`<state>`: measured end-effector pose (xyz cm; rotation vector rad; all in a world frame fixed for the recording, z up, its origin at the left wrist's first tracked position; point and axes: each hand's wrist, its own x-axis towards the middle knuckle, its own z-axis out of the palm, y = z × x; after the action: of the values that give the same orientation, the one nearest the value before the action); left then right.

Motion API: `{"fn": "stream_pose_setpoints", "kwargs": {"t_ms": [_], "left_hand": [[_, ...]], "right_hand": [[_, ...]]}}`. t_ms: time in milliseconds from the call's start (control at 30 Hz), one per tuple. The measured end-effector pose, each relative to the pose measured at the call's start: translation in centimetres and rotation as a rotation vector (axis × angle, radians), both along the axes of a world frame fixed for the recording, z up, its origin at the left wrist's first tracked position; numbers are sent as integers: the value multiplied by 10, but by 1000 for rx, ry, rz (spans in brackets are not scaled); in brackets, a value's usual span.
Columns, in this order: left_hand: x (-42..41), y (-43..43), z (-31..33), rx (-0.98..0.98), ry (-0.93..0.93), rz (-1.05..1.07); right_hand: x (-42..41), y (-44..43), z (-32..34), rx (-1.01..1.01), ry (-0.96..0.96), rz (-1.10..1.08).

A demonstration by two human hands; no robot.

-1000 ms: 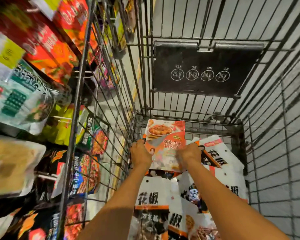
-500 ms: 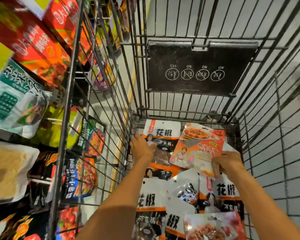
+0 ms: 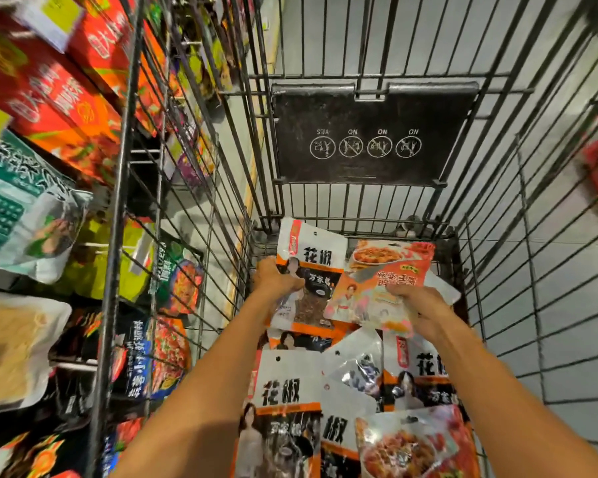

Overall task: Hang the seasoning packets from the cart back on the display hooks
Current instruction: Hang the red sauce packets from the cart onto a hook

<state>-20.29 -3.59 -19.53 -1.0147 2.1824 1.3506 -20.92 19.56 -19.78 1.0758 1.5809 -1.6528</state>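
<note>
Both my arms reach down into a wire shopping cart (image 3: pixel 201 188). My left hand (image 3: pixel 276 279) grips the left edge of a white-and-orange peppercorn packet (image 3: pixel 316 260) at the cart's far end. My right hand (image 3: pixel 420 310) holds the lower edge of an orange-red seasoning packet (image 3: pixel 384 274) with a dish pictured on it, lifted beside the white one. Several more packets (image 3: pixel 283 391) lie piled on the cart floor under my forearms, white-and-orange ones and a red one (image 3: pixel 408 443) nearest me.
Beyond the cart's left wall hang display packets on hooks (image 3: pixel 28 208), red, teal, green and black ones. A black child-seat flap (image 3: pixel 370 139) with warning icons stands at the cart's far end. Grey tiled floor (image 3: pixel 549 305) shows through the right wall.
My right hand carried the orange-red packet from the middle to the right, uncovering the white peppercorn packet. My left hand has closed on that white packet's edge.
</note>
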Motion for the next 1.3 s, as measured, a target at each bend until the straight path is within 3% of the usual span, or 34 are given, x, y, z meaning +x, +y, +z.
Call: {"fn": "stream_pose_setpoints", "kwargs": {"t_ms": [233, 567, 800, 1133, 1300], "left_hand": [[23, 0, 51, 1, 204, 86], [66, -2, 203, -97, 433, 82], [141, -8, 309, -225, 671, 133], [328, 4, 455, -399, 865, 463], [443, 8, 529, -477, 942, 622]], "right_hand": [[19, 1, 42, -97, 174, -70], [27, 26, 177, 46, 464, 77], [54, 36, 275, 10, 656, 184], [158, 21, 423, -303, 944, 452], [226, -15, 487, -560, 948, 629]]}}
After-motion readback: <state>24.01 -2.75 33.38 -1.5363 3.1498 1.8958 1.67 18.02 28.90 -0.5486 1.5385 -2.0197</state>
